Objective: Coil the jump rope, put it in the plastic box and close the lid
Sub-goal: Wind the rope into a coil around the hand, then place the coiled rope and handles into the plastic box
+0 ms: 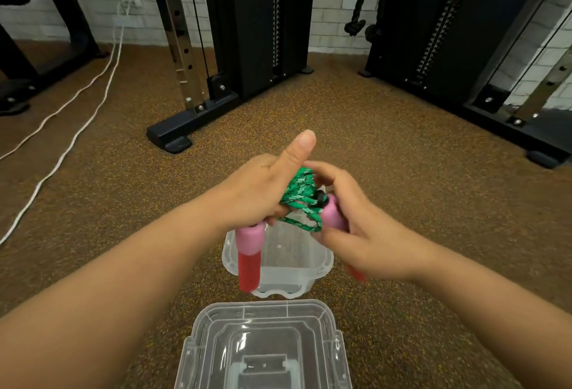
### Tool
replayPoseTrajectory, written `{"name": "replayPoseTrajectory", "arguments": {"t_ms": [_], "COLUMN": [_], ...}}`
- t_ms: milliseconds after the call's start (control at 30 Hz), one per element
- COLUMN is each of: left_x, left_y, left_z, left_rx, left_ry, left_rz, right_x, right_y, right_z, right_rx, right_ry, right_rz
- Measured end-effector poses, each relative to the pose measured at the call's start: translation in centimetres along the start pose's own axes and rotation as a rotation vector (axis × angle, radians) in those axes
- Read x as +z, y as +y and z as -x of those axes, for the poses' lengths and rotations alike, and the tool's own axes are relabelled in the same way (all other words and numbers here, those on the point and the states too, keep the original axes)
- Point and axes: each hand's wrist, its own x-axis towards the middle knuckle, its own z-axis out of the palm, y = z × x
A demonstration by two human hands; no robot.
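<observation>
The jump rope [301, 200] has a green braided cord bunched in loops between both hands. My left hand [263, 190] grips the coils and one pink-and-red handle [249, 255], which hangs down; its thumb sticks up. My right hand [353, 227] holds the other pink handle [332, 213] and pinches the cord. Both hands hover over the clear plastic box [288, 265], which stands open on the floor. Its clear lid [263, 348] lies separately on the floor, nearer to me.
Brown speckled rubber floor [402, 203] all around. Black gym machine frames [192, 122] stand behind the box at left and at far right [526, 128]. White cables [62, 153] trail across the floor at left. A white brick wall is at the back.
</observation>
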Motion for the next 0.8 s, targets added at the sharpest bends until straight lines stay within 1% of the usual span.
{"name": "replayPoseTrajectory", "arguments": {"t_ms": [33,100,167,233,300,367,433,500,567,733,800], "left_x": [-0.1,-0.3,-0.3,0.0,0.3,0.1,-0.7,-1.3,-1.6,-2.0,-2.2], "left_y": [-0.1,-0.5,-0.9,-1.0,-1.1,-1.5,-2.3,-2.9,-3.4,-3.4,-3.4], "left_z": [0.0,0.0,0.0,-0.2,-0.3,-0.3,-0.3,-0.2,-0.3,-0.7,-0.8], "left_rx": [-0.041,-0.099,-0.127,-0.148,-0.172,-0.18,-0.127,-0.067,-0.081,-0.117,-0.127], "left_ry": [-0.01,-0.025,-0.049,-0.118,-0.265,-0.451,-0.621,-0.733,-0.752,-0.688,-0.641], "left_rz": [0.022,0.062,0.095,0.168,0.272,0.376,0.427,0.415,0.41,0.425,0.446], "right_x": [0.3,0.8,1.4,2.2,2.8,2.7,2.3,2.1,2.0,1.9,2.1], "right_y": [0.4,0.7,0.3,-0.1,-0.3,-0.6,-0.5,-0.3,-0.2,-0.6,-0.5], "right_z": [0.1,0.2,0.0,-0.5,-0.8,-0.9,-0.8,-0.7,-0.7,-0.9,-1.2], "right_rx": [0.022,0.039,0.035,0.061,0.09,0.093,0.12,0.147,0.16,0.152,0.152], "right_ry": [-0.073,-0.146,-0.141,-0.102,-0.059,-0.037,-0.049,-0.056,-0.037,0.002,0.049], "right_rz": [-0.06,-0.153,-0.302,-0.483,-0.618,-0.647,-0.689,-0.703,-0.645,-0.577,-0.548]}}
